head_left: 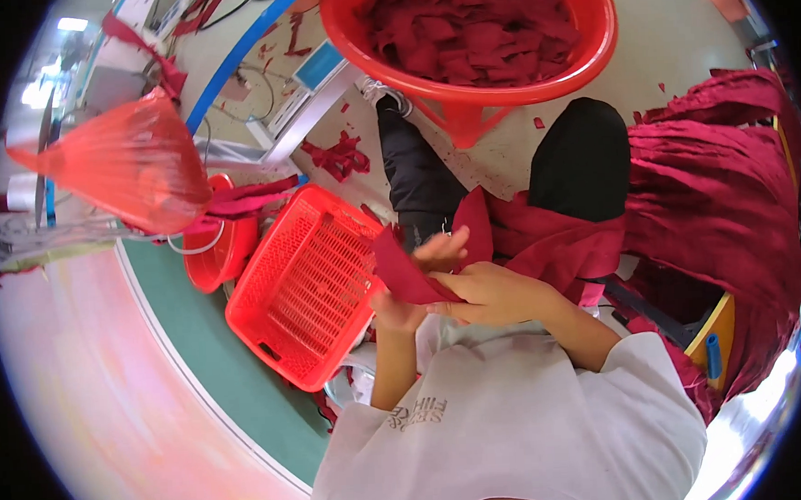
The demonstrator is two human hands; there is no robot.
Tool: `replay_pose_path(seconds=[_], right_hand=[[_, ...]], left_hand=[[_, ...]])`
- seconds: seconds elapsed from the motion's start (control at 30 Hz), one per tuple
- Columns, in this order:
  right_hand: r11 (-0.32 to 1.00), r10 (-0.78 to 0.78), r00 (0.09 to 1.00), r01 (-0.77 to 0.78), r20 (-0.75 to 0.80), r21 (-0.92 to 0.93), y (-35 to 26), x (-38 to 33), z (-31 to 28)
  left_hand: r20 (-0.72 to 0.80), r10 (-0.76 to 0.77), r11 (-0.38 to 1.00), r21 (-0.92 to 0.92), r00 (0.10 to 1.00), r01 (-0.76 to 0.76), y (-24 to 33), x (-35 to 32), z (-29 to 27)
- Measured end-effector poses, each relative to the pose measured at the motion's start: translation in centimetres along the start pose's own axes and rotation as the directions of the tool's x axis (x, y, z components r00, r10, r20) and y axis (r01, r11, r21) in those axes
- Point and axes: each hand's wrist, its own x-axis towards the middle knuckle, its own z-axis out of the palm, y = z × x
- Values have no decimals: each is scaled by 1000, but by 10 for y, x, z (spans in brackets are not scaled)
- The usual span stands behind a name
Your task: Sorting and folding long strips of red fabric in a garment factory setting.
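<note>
A dark red cloth piece (408, 269) is between my hands, above my lap. It covers the middle of my left hand (442, 251), whose fingers curve out past its far side. The heel of that hand shows at the near edge. From the right, my right hand (493, 292) is closed on the near corner, its fingers against my left hand. A wider dark red cloth (579, 242) lies over my right thigh, and one flap of it stands up just beyond my hands. Whether both cloths are joined is hidden behind my fingers.
A red plastic basket (308, 285) stands left of my hands. Ahead, a large red tub (601, 40) on a red stool holds many dark red cloth pieces. Heaped dark red cloth (710, 183) hangs at right. An orange-red plastic bag (147, 167) hangs at left.
</note>
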Motion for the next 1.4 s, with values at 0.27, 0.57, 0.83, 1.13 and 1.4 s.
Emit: replay_pose_path(seconds=[0.27,0.57,0.83,1.13,1.4], right_hand=[[938,-272,944,216,-187,-272,0,2,8],[781,-209,939,-10,-275,-625,-21,-2,24],[779,-189,903,-101,-385,-619,-2,-1,15],[585,-558,376,-455,-740,-672,13,-62,-141],[594,-729,0,-499,-685,-631,-20,-140,-243]], left_hand=[[258,-3,989,144,966,-35,-1,11,-5],[402,68,997,4,913,-76,0,19,-24],[-76,218,899,-374,973,-230,33,31,0],[-127,480,723,-503,868,-473,119,55,6],[-223,616,597,-494,756,-632,160,38,23]])
